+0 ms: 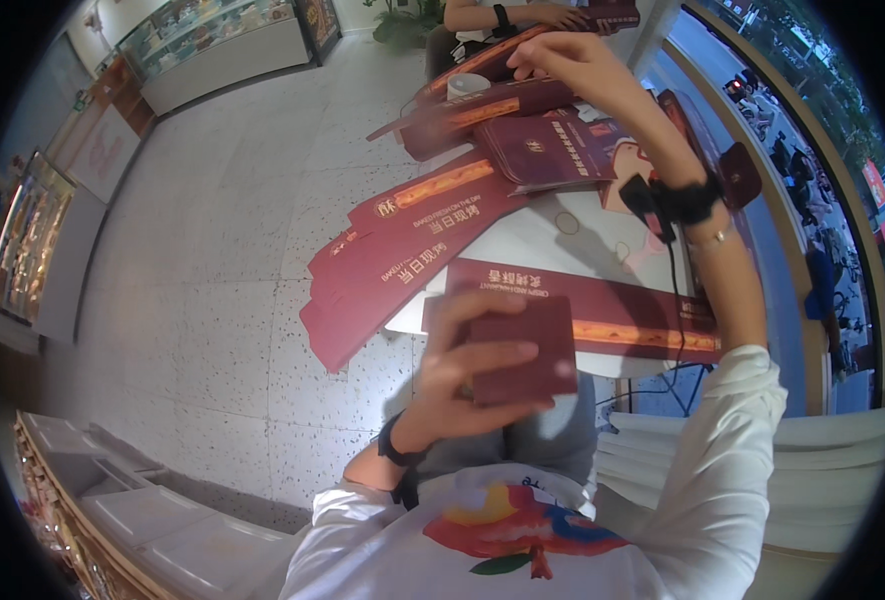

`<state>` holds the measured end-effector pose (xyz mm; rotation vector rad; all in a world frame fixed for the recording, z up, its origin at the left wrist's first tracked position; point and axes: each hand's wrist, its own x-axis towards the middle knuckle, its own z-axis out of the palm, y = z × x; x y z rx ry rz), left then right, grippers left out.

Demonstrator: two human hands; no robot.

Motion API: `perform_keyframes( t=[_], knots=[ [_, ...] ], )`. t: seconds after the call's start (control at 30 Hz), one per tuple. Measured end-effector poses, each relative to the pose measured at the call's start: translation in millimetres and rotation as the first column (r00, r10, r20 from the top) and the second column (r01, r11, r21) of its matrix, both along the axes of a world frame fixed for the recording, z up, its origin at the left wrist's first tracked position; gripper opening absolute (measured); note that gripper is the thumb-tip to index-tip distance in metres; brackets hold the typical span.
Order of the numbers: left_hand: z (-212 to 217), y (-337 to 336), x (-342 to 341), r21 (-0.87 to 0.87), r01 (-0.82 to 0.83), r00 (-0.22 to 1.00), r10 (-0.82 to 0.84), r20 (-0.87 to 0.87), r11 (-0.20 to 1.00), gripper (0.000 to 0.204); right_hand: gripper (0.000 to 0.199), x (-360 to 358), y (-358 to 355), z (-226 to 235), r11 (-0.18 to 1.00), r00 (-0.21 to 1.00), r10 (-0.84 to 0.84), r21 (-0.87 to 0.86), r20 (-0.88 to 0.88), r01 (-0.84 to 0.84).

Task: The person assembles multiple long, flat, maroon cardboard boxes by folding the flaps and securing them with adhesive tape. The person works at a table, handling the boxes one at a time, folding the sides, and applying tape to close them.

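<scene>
Left hand: a maroon box (pixel 550 350) is gripped by the left hand (pixel 452 370), with the fingers laid across its face; it is held in front of the lap, at the near edge of the counter (pixel 532 232).
Right hand: the right hand (pixel 587 72) is stretched forward above the far part of the counter, with the fingers bent; whether something is touched by them cannot be told.
Both hands: they are held well apart, and a black band is worn on each wrist.
Long carton: the long carton (pixel 627 336), maroon also, is laid across the near side of the counter and is partly hidden by the box.
Flat sheets: several flat sheets (pixel 392 255) are fanned at the left, and the counter's edge is overhung by them.
White object: a round white object (pixel 470 84) is seen near the right hand, among maroon cartons.
Far side: a co-worker's hand (pixel 560 17) is placed beside a dark carton (pixel 614 14).
Background: a glass display case (pixel 212 45) is seen beyond the floor.
</scene>
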<state>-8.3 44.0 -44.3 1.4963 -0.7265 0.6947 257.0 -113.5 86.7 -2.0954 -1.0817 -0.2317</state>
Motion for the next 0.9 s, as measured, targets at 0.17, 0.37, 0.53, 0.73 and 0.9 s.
perform_keyframes(
  t=[0.17, 0.37, 0.53, 0.73, 0.9],
  knots=[
    [-17, 3, 10, -0.091, 0.150, 0.987, -0.144, 0.073, 0.985, 0.044, 0.028, 193, 45, -118, 0.879, 0.944, -0.294, -0.346, 0.150, 0.329],
    [-22, 11, 23, -0.178, 0.129, 0.984, -0.104, 0.143, 0.975, 0.031, 0.033, 255, 93, -172, 0.808, 0.892, -0.436, -0.382, 0.121, 0.448],
    [-24, 13, 29, -0.180, 0.102, 0.983, -0.071, 0.171, 0.978, 0.034, 0.021, 265, 96, -182, 0.736, 0.837, -0.536, -0.426, 0.107, 0.526],
    [-25, 17, 31, -0.210, 0.117, 0.983, -0.084, 0.162, 0.971, 0.035, 0.021, 263, 96, -193, 0.747, 0.823, -0.434, -0.364, 0.367, 0.556],
    [-25, 17, 31, -0.210, 0.124, 0.983, -0.091, 0.162, 0.970, 0.034, 0.018, 273, 94, -198, 0.759, 0.840, -0.426, -0.371, 0.337, 0.535]
  ],
)
